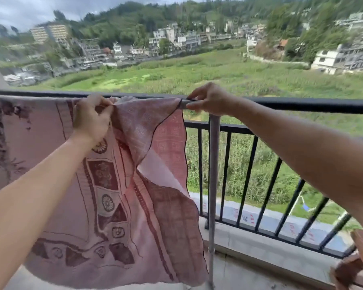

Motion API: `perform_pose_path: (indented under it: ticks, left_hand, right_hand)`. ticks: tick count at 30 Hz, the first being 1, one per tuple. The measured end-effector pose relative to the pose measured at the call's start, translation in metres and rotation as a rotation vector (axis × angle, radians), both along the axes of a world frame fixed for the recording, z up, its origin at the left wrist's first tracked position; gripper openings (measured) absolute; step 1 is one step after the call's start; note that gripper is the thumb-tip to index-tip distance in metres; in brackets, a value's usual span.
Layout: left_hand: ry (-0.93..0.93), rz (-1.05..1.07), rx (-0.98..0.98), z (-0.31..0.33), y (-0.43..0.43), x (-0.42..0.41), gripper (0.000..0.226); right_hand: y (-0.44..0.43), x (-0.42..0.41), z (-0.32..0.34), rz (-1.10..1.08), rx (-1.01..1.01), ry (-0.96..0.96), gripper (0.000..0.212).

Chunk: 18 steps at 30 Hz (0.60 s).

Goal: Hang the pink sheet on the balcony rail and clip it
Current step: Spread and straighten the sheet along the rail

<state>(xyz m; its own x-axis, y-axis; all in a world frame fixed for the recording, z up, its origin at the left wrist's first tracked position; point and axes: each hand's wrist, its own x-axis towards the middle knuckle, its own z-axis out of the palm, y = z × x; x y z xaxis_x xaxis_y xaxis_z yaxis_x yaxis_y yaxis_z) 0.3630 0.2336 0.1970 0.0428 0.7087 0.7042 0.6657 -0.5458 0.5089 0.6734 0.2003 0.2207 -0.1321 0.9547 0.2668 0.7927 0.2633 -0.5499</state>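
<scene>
- Head view: the pink sheet [117,185] is draped over the top of the black balcony rail [302,106], and its patterned face hangs down on the near side
- Its top edge, the long axis, runs left to right along the rail, from the frame's left edge to the right hand [212,99]
- The left hand [90,122] pinches a raised fold of cloth at the top edge, fingers [107,109] curled around it
- The right hand pinches the sheet's dark-hemmed end corner, thumb and fingertips [192,105] closed on it against the rail, just above a grey upright post [215,164]
- Slack cloth sags between the hands and folds back to show its paler underside
- Likely next: draw the corner rightward, away from the left hand, since the right hand already holds it
- The rail to the right is bare, so there is room to spread
- No clip is in view
- There is open air beyond the balusters [268,185], so a loosened corner could slide over
</scene>
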Motion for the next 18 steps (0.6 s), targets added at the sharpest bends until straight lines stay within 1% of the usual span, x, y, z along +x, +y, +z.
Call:
perform_pose_path:
  ticks: [2,4,6,8,10,11,13,15,18]
  left_hand:
    - [-0.028,0.063,-0.018,0.004,-0.002,-0.006,0.011]
    - [-0.086,0.103,-0.025,0.009,0.001,-0.01,0.011]
    - [-0.109,0.089,-0.034,0.017,0.001,-0.007,0.011]
    - [-0.09,0.056,-0.029,0.024,-0.001,-0.001,0.01]
    - [-0.094,0.046,-0.01,0.028,0.0,0.0,0.008]
    - [-0.109,0.044,-0.011,0.029,0.003,-0.003,0.006]
    - [-0.132,0.03,-0.037,0.028,0.008,-0.012,0.006]
    - [-0.134,0.012,-0.059,0.026,0.01,-0.023,0.009]
    - [-0.101,-0.021,-0.085,0.026,0.01,-0.032,0.01]
  right_hand:
    - [0.007,-0.003,0.0,-0.042,0.069,0.087,0.029]
    - [0.014,-0.003,0.001,-0.061,0.106,0.111,0.028]
    - [0.019,-0.009,0.006,-0.004,0.058,0.049,0.042]
    - [0.025,-0.025,0.01,0.089,-0.026,-0.054,0.057]
    - [0.032,-0.045,0.012,0.154,-0.047,-0.159,0.061]
    - [0.038,-0.054,0.011,0.149,-0.002,-0.217,0.056]
    - [0.048,-0.066,0.005,0.068,0.177,-0.286,0.037]
    - [0.058,-0.07,0.001,-0.011,0.284,-0.189,0.022]
    - [0.066,-0.071,0.016,-0.052,0.267,0.005,0.015]
